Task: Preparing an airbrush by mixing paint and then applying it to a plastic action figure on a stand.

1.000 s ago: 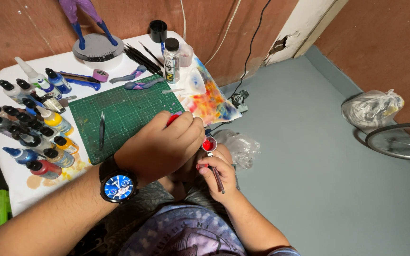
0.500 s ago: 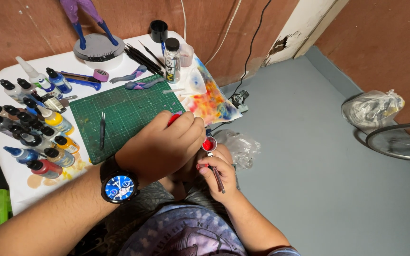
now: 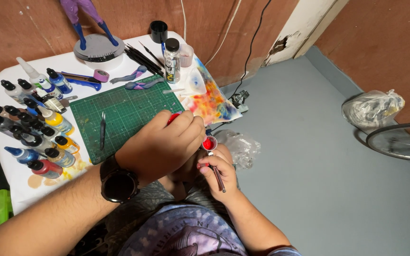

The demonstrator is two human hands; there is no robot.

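Holding a small cup (image 3: 209, 143) of seemingly red paint, right hand (image 3: 217, 168).

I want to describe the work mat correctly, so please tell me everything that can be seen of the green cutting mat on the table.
The green cutting mat is a dark green rectangle printed with a pale grid and looks like rubbery plastic. It lies flat on the white-covered table, turned slightly askew. Dark tweezers rest on its left part, and purple figure pieces lie at its far edge. The left hand covers its near right corner. Paint bottles stand just left of it. Its surface shows small pale marks.
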